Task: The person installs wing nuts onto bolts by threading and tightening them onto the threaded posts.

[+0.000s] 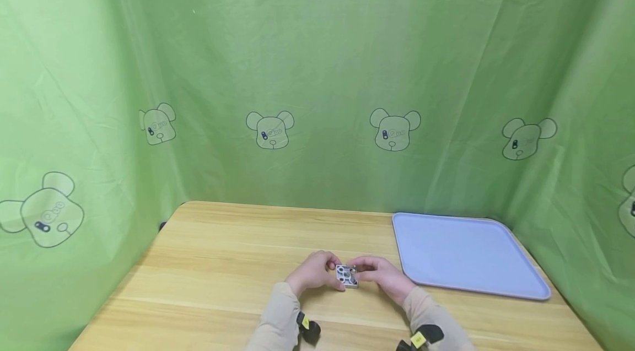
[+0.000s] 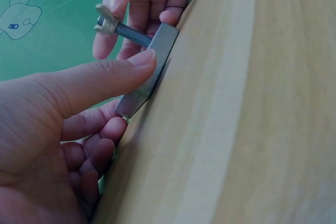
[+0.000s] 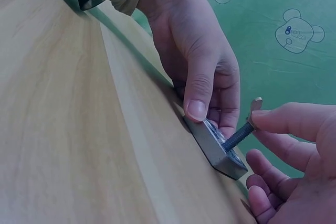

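Observation:
A small square metal block (image 1: 339, 284) with round holes in its top face lies on the wooden table. My left hand (image 1: 313, 273) grips it by its edges, thumb on the near side, as the left wrist view shows. From the block rises a threaded bolt (image 3: 239, 137), and near its free end sits a wing nut (image 2: 106, 20). The thumb and forefinger of my right hand (image 1: 386, 276) pinch this wing nut in the right wrist view; its other fingers curl loosely beside the block. Part of the block's top is hidden by fingers.
To the right, a pale blue tray (image 1: 466, 252) rests on the wooden table (image 1: 208, 274). A green curtain (image 1: 327, 64) with bear-head prints surrounds the table at the back and sides. Each wrist carries a black strap mount (image 1: 311, 332).

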The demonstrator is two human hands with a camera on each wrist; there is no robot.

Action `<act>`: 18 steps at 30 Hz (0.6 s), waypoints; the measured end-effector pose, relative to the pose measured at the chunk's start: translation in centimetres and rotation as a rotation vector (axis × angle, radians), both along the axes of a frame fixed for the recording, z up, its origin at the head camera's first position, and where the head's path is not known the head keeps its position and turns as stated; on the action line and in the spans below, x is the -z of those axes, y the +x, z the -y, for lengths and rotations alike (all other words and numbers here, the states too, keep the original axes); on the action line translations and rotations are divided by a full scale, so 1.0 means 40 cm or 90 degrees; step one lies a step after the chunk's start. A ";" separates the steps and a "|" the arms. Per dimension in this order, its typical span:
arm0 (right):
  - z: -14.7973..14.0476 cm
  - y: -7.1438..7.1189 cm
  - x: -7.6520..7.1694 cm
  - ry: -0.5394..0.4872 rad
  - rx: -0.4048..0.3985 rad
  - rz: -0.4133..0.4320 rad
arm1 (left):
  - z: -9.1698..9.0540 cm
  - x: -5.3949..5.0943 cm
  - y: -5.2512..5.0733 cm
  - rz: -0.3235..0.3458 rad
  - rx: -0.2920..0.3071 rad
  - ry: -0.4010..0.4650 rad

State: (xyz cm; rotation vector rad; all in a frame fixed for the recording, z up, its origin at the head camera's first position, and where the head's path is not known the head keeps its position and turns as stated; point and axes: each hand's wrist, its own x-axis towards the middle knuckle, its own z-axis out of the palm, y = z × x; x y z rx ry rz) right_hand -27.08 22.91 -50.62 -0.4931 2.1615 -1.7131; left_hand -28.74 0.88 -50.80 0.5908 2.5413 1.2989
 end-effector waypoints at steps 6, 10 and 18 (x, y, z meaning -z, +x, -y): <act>0.008 0.004 -0.005 0.005 0.007 -0.010 | 0.001 0.000 0.000 -0.003 -0.001 -0.011; 0.014 0.006 -0.008 0.019 0.026 -0.018 | 0.002 -0.001 0.000 -0.002 -0.003 -0.014; 0.018 0.004 -0.003 0.029 0.035 -0.025 | 0.001 -0.001 -0.002 0.001 -0.006 -0.010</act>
